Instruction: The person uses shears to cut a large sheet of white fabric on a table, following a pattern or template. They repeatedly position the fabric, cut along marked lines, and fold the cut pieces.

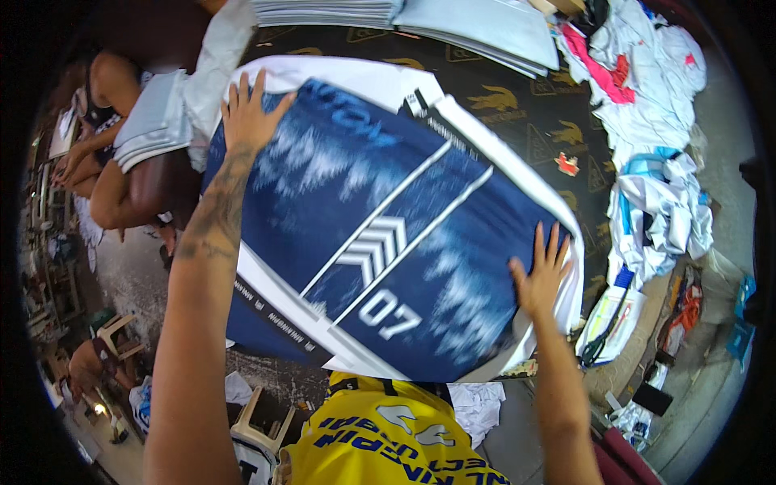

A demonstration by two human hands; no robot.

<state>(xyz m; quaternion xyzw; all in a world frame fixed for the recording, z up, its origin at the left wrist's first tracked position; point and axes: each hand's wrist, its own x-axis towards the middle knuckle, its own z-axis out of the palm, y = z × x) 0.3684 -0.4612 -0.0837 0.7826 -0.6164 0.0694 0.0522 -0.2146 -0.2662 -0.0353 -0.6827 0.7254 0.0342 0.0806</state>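
Observation:
A large navy fabric panel (283, 210), printed with pale brush-like patches, white stripes and chevrons and edged in white, lies spread over the table in front of me. My left hand (251, 117) rests flat near its far left corner, fingers spread. Toward the panel's right edge, my right hand (540, 275) also lies flat with fingers apart. Neither hand grips anything. Black printed bands cross the panel's near left edge and its far side. Part of the panel's near edge hangs close to my yellow shirt (380, 436).
Dark patterned cloth (525, 113) covers the table. Folded pale sheets (477, 32) are stacked at the far edge. Crumpled white fabric (659, 89) piles up at right, above a dark-handled tool (602, 343). A seated person (113, 89) is at left, beside more folded sheets (162, 121).

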